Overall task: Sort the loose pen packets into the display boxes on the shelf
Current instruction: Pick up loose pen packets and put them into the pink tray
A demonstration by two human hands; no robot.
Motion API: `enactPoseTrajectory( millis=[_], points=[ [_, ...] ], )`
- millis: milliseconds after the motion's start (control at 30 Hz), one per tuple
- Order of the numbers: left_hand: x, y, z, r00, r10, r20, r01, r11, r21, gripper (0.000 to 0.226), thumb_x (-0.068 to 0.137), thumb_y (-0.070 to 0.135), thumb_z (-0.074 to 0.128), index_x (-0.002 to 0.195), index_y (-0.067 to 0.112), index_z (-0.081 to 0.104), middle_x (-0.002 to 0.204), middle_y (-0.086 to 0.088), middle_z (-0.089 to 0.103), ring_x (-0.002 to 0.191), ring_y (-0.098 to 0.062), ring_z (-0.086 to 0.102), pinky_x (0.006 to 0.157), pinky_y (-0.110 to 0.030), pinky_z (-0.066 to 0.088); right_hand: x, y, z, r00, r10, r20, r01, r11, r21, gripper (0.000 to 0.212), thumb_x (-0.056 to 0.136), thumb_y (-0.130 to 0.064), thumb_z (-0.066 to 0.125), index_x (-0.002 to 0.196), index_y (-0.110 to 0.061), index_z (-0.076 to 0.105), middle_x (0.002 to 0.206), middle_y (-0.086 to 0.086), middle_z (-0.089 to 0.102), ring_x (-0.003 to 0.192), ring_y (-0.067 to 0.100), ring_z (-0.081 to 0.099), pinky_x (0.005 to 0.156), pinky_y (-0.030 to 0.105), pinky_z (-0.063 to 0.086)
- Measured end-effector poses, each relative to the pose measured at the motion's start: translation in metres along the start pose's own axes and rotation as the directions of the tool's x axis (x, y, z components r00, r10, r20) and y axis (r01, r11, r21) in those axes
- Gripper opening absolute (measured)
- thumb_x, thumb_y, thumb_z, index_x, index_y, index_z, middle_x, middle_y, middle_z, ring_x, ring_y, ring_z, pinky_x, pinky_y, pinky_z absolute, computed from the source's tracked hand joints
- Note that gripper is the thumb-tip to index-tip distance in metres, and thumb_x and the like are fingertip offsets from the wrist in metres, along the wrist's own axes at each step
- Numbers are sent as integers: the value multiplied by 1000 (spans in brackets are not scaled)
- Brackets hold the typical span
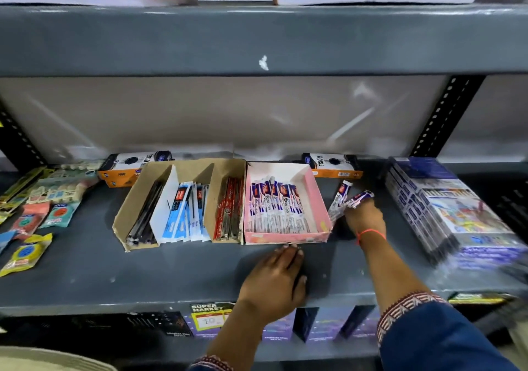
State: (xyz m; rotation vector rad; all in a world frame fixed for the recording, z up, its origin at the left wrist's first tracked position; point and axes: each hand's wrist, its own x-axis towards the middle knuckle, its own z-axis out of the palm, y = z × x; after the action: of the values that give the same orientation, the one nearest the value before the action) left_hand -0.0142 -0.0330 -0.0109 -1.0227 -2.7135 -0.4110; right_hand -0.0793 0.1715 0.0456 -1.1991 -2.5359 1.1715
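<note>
Head view: a grey metal shelf [85, 270] is seen carrying a pink display box [317, 199] filled with purple-and-white pen packets [274, 207], and touching it on the left, a brown cardboard display box [134, 199] divided into compartments of black, blue and red packets. A small bunch of loose pen packets [347, 200] is pinched in the right hand [364, 216], just right of the pink box. The left hand [275, 279] is laid flat on the shelf, fingers loosely spread and holding nothing, its fingertips [285, 249] at the pink box's front edge.

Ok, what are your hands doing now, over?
Right hand gripping loose pen packets. Left hand flat on shelf, by pink box. Nothing blocking.
</note>
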Motion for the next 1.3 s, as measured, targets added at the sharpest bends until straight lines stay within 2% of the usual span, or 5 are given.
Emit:
enactPoseTrajectory(
  millis=[167,800,1033,1233,1300],
  points=[
    [0,-2,1,1000,10,-7,-11,1000,-17,50,81,38,39,108,11,71,109,-3,69,101,-17,64,87,-27,48,6,-13,10,999,-6,45,13,990,-142,63,85,-23,62,137,-5,33,140,24,39,129,42,37,103,47,41],
    [1,1,0,1000,0,3,0,999,-50,50,80,38,39,105,12,73,106,-2,71,99,-15,65,88,-25,47,37,-3,-13,975,113,189,-56,958,-282,55,72,-1,57,126,7,51,122,25,61,112,38,60,96,44,50],
    [2,2,-4,998,9,68,-5,998,-58,51,79,39,37,103,14,74,105,0,71,97,-13,66,84,-24,50,18,8,-17,985,86,146,-47,966,-254,48,83,-4,49,130,8,46,129,26,56,116,39,58,97,41,48],
    [-1,0,-4,996,-33,86,38,997,-62,50,81,37,38,106,12,73,111,-4,69,101,-17,65,85,-29,50,0,18,-20,990,48,130,-18,976,-219,35,86,-8,48,117,4,59,121,25,61,112,39,59,94,38,47],
    [-1,0,-4,995,-27,98,33,998,-57,50,82,37,38,108,10,72,112,-5,68,102,-19,64,86,-31,50,-2,19,-26,984,59,170,-32,988,-154,21,84,-6,52,98,4,62,101,24,62,94,36,62,81,36,48]
  ],
)
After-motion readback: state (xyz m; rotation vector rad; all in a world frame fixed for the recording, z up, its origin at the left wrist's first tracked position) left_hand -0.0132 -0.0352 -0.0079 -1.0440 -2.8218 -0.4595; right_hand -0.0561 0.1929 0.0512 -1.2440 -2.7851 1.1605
